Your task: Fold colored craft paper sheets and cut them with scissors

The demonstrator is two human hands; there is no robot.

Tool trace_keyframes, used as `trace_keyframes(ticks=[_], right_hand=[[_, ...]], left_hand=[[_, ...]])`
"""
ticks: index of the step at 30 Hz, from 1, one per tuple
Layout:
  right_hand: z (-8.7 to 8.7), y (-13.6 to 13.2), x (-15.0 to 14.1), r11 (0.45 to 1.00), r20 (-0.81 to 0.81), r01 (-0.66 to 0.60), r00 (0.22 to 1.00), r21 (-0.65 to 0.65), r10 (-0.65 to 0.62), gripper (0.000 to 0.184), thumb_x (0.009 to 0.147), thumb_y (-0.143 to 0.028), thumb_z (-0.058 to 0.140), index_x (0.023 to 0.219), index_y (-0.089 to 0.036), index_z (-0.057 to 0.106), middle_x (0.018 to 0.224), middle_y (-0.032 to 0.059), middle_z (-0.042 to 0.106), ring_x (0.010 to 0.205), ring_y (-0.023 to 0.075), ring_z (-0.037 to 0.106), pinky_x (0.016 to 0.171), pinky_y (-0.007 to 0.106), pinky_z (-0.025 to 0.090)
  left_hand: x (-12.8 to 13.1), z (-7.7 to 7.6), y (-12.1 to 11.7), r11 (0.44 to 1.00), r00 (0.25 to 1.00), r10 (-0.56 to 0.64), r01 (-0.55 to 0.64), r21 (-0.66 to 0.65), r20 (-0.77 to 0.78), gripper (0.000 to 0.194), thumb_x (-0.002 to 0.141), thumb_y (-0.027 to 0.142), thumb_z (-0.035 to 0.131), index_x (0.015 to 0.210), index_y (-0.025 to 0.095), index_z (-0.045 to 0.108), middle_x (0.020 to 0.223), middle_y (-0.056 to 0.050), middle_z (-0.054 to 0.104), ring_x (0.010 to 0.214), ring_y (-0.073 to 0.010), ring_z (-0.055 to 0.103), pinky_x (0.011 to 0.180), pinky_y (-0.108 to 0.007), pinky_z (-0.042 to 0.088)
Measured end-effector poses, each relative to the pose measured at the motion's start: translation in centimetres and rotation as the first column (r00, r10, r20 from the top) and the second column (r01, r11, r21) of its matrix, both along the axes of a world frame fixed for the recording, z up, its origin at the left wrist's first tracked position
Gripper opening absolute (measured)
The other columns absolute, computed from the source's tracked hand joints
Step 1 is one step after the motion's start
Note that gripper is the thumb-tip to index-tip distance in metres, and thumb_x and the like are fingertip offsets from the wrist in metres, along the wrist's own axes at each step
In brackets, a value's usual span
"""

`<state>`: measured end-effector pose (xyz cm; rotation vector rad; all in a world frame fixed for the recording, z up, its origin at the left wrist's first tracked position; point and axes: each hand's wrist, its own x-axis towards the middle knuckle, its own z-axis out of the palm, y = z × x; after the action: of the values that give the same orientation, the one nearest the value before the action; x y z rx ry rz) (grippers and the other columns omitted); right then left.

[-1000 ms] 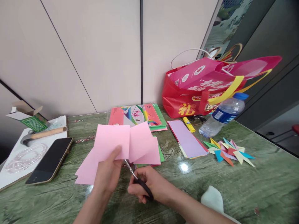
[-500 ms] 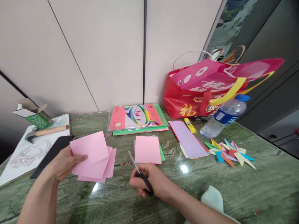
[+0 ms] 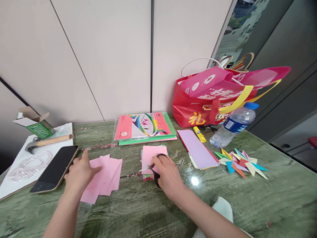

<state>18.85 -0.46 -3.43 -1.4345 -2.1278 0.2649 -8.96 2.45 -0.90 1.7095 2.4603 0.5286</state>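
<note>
Several pink paper squares [image 3: 109,175] lie fanned out on the green marbled table. Over their left side hovers my left hand [image 3: 80,172], thumb and fingers apart, holding nothing. My right hand [image 3: 167,177] is closed round black-handled scissors [image 3: 156,175], whose blades point left. Beneath that hand is a stack of coloured paper squares [image 3: 151,152] with a pink one on top, its lower right part covered by the hand. I cannot tell if my right fingers also grip the top square.
A phone [image 3: 55,168], bead strand [image 3: 31,165] and hammer [image 3: 53,140] lie left. Paper packs [image 3: 146,125] are behind, with purple strips [image 3: 196,148], a glue stick [image 3: 199,134], bottle [image 3: 232,125], folded paper pieces [image 3: 241,162] and red bag [image 3: 193,109] to the right.
My left hand has let go of the pink square, which now lies with the others. My right hand has moved up, with the scissors, onto the coloured stack.
</note>
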Motion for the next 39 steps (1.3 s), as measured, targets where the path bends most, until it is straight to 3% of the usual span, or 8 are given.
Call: trace_keyframes(ticks=[5, 9, 13, 18, 22, 25, 32, 39], right_hand=[[0.0, 0.0, -0.1, 0.996, 0.107, -0.008, 0.994, -0.094, 0.019, 0.028, 0.065, 0.000, 0.050, 0.083, -0.020, 0.055, 0.082, 0.0036, 0.059, 0.081, 0.0202, 0.051, 0.071, 0.028, 0.034], [0.2, -0.2, -0.1, 0.986, 0.120, 0.002, 0.993, -0.166, 0.018, 0.036, 0.061, 0.003, 0.045, 0.085, -0.022, 0.054, 0.083, 0.0021, 0.061, 0.079, 0.0188, 0.054, 0.066, 0.026, 0.033], [0.0, -0.2, -0.1, 0.985, 0.093, 0.003, 0.996, -0.170, 0.013, 0.041, 0.057, 0.005, 0.044, 0.085, -0.023, 0.054, 0.081, 0.0005, 0.063, 0.074, 0.0180, 0.057, 0.059, 0.025, 0.032], [0.2, -0.3, 0.1, 0.989, -0.121, 0.075, 0.991, 0.125, -0.059, 0.033, 0.061, 0.004, 0.044, 0.078, -0.021, 0.054, 0.070, 0.0000, 0.061, 0.067, 0.0161, 0.056, 0.058, 0.025, 0.034], [0.9, -0.8, 0.5, 0.885, -0.402, 0.165, 0.915, 0.436, 0.027, 0.026, 0.068, 0.003, 0.044, 0.079, -0.019, 0.054, 0.070, 0.0012, 0.061, 0.068, 0.0149, 0.055, 0.065, 0.028, 0.039], [1.1, -1.0, 0.8, 0.844, -0.460, 0.172, 0.883, 0.509, 0.098, 0.026, 0.070, 0.003, 0.044, 0.079, -0.020, 0.054, 0.072, 0.0017, 0.062, 0.070, 0.0150, 0.057, 0.070, 0.031, 0.042], [1.2, -1.3, 0.3, 0.942, -0.625, 0.124, 0.773, 0.312, 0.105, 0.022, 0.069, -0.001, 0.051, 0.078, -0.021, 0.056, 0.073, 0.0002, 0.062, 0.072, 0.0151, 0.057, 0.074, 0.031, 0.043], [2.1, -1.6, -0.6, 0.998, -0.870, 0.029, 0.489, -0.061, -0.067, 0.014, 0.066, -0.014, 0.063, 0.072, -0.019, 0.051, 0.068, -0.0010, 0.057, 0.066, 0.0134, 0.054, 0.061, 0.024, 0.043]], left_hand=[[4.7, -0.1, 0.2, 0.970, 0.974, -0.185, 0.160, 0.183, 0.127, 0.041, 0.065, 0.036, 0.055, 0.101, 0.017, 0.058, 0.107, -0.013, 0.061, 0.096, -0.0281, 0.056, 0.079, -0.038, 0.043], [8.3, -0.5, -0.1, 0.948, 0.822, -0.317, 0.288, 0.134, 0.473, 0.032, 0.061, 0.037, 0.058, 0.084, 0.015, 0.064, 0.086, -0.009, 0.069, 0.074, -0.0228, 0.062, 0.070, -0.035, 0.047], [9.8, -1.0, -0.4, 0.926, 0.741, -0.368, 0.345, 0.151, 0.561, 0.030, 0.059, 0.034, 0.060, 0.082, 0.015, 0.065, 0.084, -0.009, 0.070, 0.077, -0.0232, 0.063, 0.072, -0.036, 0.048], [9.7, -1.6, -0.4, 0.923, 0.686, -0.377, 0.338, 0.186, 0.622, 0.037, 0.058, 0.031, 0.061, 0.091, 0.014, 0.063, 0.095, -0.010, 0.067, 0.086, -0.0241, 0.062, 0.077, -0.038, 0.048], [9.9, -1.7, -0.4, 0.931, 0.564, -0.351, 0.298, 0.212, 0.747, 0.052, 0.055, 0.028, 0.067, 0.104, 0.015, 0.056, 0.100, -0.010, 0.065, 0.091, -0.0238, 0.061, 0.080, -0.040, 0.048], [10.7, -1.3, -0.8, 0.925, 0.450, -0.346, 0.309, 0.220, 0.824, 0.057, 0.056, 0.027, 0.068, 0.109, 0.016, 0.051, 0.101, -0.009, 0.064, 0.093, -0.0227, 0.060, 0.082, -0.040, 0.047], [12.3, 0.6, -2.0, 0.939, 0.234, -0.271, 0.277, 0.204, 0.934, 0.060, 0.067, 0.035, 0.062, 0.118, 0.015, 0.040, 0.113, -0.015, 0.056, 0.099, -0.0247, 0.056, 0.080, -0.039, 0.047], [11.3, 0.8, -1.6, 0.940, 0.265, -0.338, 0.143, 0.310, 0.903, 0.069, 0.056, 0.026, 0.071, 0.119, 0.020, 0.041, 0.122, -0.012, 0.051, 0.104, -0.0238, 0.053, 0.088, -0.037, 0.041]])
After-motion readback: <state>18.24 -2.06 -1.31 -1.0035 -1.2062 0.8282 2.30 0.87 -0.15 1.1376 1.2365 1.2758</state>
